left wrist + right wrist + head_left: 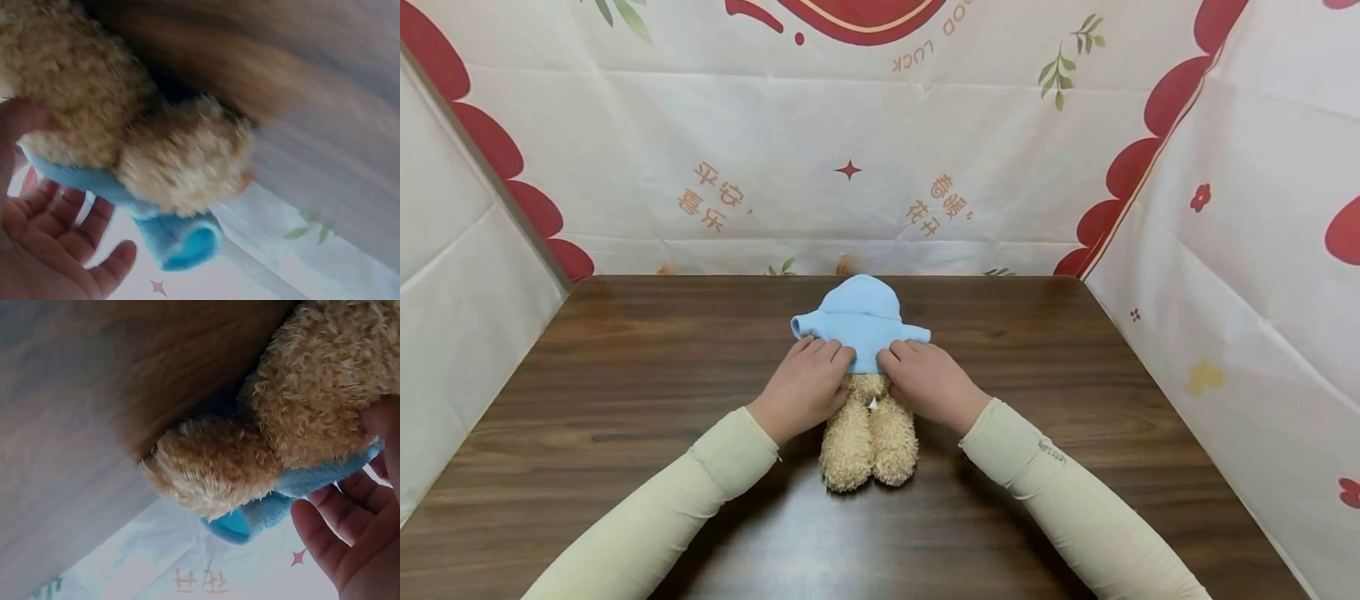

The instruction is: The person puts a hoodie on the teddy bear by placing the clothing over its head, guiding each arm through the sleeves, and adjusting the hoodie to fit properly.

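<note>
Gripping a light-blue hooded shirt (863, 333) by its lower edge, the left hand (805, 383) stands at 8 o'clock and the right hand (934, 383) at 4 o'clock of the garment's centre, with curled fingers and thumbs pinching the cloth. The shirt lies over the upper part of a tan plush toy (847, 446), its hood at 12 o'clock and its short sleeves pointing to 9 and 3 o'clock. The toy rests on the brown worktop (647, 392), near the middle of its width, with both furry legs extending toward 6 o'clock and a small white label (873, 404) between their tops. In each wrist view, a furry arm (187, 159) of the toy shows outside the shirt, just beside an open sleeve end. Pale elastic-looking cuffs cover the person's wrists and forearms. Beyond the worktop, at 12 o'clock, hangs a white printed cloth (850, 108) bearing red scallops, orange characters and green leaves.
</note>
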`<state>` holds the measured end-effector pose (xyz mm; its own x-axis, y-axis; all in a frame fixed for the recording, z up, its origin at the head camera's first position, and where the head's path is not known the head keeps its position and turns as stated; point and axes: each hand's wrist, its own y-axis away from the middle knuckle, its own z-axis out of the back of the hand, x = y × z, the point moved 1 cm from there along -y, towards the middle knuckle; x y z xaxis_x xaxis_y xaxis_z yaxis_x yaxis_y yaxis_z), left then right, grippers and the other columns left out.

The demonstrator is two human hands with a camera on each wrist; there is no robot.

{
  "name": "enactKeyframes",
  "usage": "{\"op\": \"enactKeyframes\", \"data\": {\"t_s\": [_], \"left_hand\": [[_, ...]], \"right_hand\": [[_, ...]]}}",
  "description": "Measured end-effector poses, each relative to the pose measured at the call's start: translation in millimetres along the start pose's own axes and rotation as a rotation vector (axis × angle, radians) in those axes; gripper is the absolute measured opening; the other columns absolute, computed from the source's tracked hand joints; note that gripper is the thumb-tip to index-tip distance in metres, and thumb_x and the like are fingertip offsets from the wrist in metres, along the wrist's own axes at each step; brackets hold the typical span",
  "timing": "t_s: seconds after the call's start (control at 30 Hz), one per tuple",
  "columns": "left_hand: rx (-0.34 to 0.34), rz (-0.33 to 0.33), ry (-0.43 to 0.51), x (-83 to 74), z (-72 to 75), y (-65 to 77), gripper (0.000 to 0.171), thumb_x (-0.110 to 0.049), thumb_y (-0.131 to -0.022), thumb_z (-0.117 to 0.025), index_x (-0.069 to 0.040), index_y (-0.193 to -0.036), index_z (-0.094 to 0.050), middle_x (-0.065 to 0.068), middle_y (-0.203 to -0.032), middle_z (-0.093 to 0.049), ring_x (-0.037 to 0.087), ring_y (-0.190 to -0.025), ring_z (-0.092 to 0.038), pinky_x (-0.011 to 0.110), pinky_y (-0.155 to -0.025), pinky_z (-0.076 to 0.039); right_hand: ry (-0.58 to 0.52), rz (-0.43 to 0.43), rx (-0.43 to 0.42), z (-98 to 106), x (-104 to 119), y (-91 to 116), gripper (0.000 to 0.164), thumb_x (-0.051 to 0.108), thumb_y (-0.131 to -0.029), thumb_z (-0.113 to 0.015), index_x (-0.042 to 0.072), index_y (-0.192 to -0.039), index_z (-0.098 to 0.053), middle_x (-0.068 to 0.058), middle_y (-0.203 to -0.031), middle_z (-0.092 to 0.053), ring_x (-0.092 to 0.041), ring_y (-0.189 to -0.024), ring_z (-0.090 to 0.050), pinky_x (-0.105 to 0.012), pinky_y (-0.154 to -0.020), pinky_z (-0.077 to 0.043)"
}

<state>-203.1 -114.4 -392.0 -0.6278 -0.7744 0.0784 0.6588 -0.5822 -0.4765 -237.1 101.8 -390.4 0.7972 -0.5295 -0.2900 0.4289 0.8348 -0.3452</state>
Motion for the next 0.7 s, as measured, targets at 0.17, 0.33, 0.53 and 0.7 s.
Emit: {"op": "enactKeyframes", "data": {"t_s": [0.17, 0.33, 0.53, 0.7], "left_hand": [[-0.038, -0.049, 0.001, 2.1, -3.2, 1.7, 0.018, -0.007, -0.082, -0.072, -0.008, -0.094, -0.058, 0.004, -0.084, -0.059, 0.026, -0.082, -0.060, 0.043, -0.085, -0.048], [-0.078, -0.074, 0.000, 3.4, -8.3, 1.4, 0.018, -0.004, -0.080, -0.071, -0.010, -0.084, -0.055, 0.001, -0.072, -0.053, 0.023, -0.067, -0.055, 0.037, -0.074, -0.048], [-0.039, -0.035, -0.015, 4.1, -7.9, 1.1, 0.021, -0.007, -0.075, -0.077, -0.015, -0.080, -0.058, -0.002, -0.067, -0.059, 0.019, -0.063, -0.062, 0.045, -0.096, -0.048], [-0.028, -0.013, -0.009, 1.6, -6.8, 1.4, 0.023, -0.004, -0.074, -0.077, -0.017, -0.076, -0.058, -0.003, -0.062, -0.059, 0.017, -0.057, -0.062, 0.048, -0.097, -0.047]], "right_hand": [[0.033, 0.011, -0.022, 0.3, 1.7, -4.2, 0.019, 0.004, -0.089, -0.066, 0.009, -0.083, -0.049, -0.001, -0.068, -0.045, -0.014, -0.055, -0.040, -0.026, -0.048, -0.036], [0.038, 0.003, -0.004, -0.3, 3.1, -7.8, 0.020, 0.002, -0.088, -0.067, 0.009, -0.085, -0.049, -0.001, -0.069, -0.048, -0.013, -0.055, -0.044, -0.027, -0.047, -0.039], [0.013, 0.011, 0.015, -0.6, 5.8, -9.6, 0.021, 0.000, -0.087, -0.069, 0.011, -0.090, -0.051, -0.001, -0.072, -0.050, -0.015, -0.056, -0.047, -0.028, -0.045, -0.041], [0.009, 0.020, -0.001, 1.3, 8.4, -9.8, 0.020, -0.002, -0.088, -0.066, 0.013, -0.090, -0.052, -0.002, -0.071, -0.047, -0.014, -0.052, -0.044, -0.028, -0.043, -0.038]]}}
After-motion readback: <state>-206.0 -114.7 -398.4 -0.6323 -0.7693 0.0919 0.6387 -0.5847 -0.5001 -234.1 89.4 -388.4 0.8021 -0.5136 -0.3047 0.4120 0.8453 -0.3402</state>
